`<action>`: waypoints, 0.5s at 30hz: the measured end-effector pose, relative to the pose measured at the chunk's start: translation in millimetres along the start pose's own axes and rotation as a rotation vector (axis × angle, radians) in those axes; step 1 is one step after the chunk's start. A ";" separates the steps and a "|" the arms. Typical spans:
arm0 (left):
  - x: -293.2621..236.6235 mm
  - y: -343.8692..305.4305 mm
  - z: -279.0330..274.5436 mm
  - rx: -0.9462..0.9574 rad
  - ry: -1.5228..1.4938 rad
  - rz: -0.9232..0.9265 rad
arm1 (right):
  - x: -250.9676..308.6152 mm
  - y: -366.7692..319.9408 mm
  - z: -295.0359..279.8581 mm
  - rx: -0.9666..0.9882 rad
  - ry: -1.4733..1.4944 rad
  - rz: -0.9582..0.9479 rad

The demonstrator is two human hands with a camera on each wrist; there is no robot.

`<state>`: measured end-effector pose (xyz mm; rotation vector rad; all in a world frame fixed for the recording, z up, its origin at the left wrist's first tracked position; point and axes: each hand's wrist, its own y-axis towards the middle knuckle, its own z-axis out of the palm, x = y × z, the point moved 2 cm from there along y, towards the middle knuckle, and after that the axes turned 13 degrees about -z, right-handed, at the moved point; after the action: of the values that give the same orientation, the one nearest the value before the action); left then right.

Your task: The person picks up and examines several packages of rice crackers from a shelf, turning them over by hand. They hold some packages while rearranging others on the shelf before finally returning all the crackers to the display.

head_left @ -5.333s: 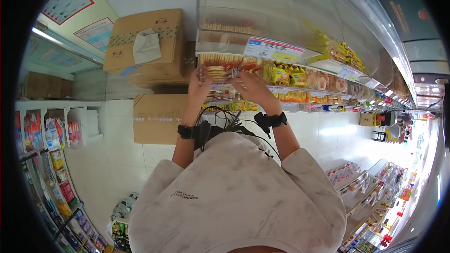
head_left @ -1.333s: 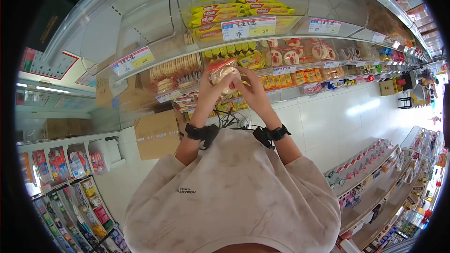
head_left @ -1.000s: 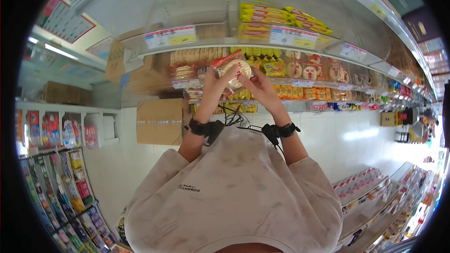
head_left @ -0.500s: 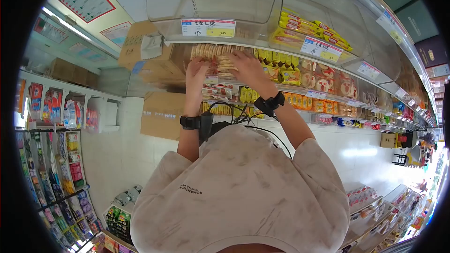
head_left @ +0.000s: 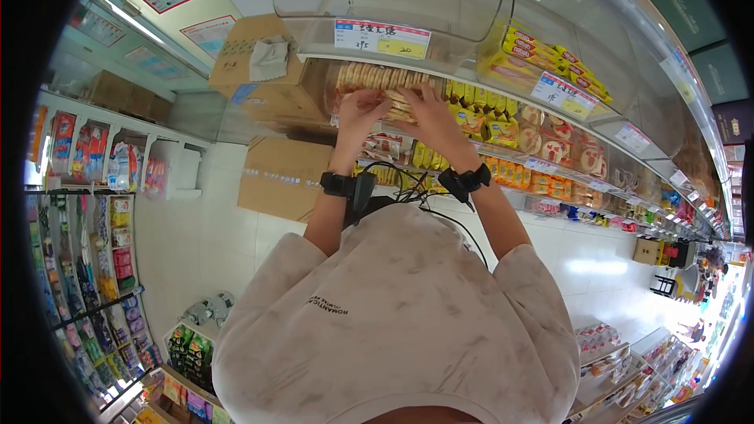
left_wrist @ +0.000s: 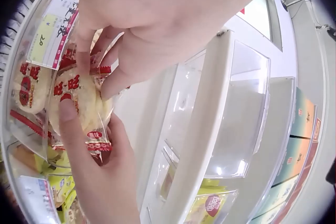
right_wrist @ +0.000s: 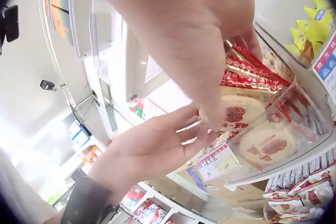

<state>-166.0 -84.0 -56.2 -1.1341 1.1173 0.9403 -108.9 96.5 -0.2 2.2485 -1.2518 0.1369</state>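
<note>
Runs as a white-edged middle shelf (head_left: 506,154), fronted with clear plastic and price tags (head_left: 542,166). Carries a tight row of wrapped round crackers (head_left: 377,76), standing on edge, at the left end. Next along, holds yellow packets (head_left: 471,121), then red-printed packs (head_left: 556,147). On the lower shelf (head_left: 538,195), bears orange packs (head_left: 550,185). On the upper shelf (head_left: 345,61), carries yellow wafer packs (head_left: 525,49).
</note>
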 end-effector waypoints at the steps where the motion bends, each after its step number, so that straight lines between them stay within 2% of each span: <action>1: 1.2 2.2 -0.3 0.000 0.035 0.006 | 2.2 -2.6 -2.6 -0.008 0.030 -0.002; 5: 5.1 4.1 0.5 -0.074 0.112 0.036 | 4.2 -1.2 -20.9 -0.048 0.322 0.051; 8: -8.3 -3.9 4.3 -0.119 0.190 0.059 | -2.2 3.0 -24.4 -0.084 0.332 0.235; 11: -5.8 -3.7 7.3 -0.130 0.210 0.098 | -16.6 -3.9 -18.2 -0.356 0.261 0.282; 15: 0.7 2.5 9.4 -0.160 0.354 0.161 | -5.7 -12.8 -43.7 -0.504 0.279 0.354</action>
<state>-166.5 -74.2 -56.9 -1.3936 1.4563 0.9907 -94.1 128.5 29.2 1.5164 -1.3398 0.2292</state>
